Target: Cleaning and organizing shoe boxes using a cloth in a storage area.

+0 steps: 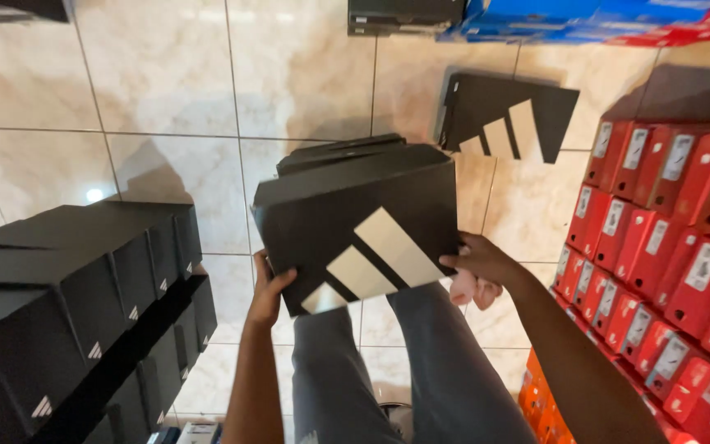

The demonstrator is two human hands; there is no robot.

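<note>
I hold a black shoe box with three slanted white stripes on its near side, tilted in front of me above my legs. My left hand grips its lower left corner. My right hand grips its right lower edge. A second black box shows just behind the held one, its top edge peeking above. My grey trousers are below the box.
A stack of black shoe boxes stands at the left. Rows of red shoe boxes with white labels fill the right, orange ones below. Another black striped box lies on the pale tiled floor. Blue boxes sit at the top.
</note>
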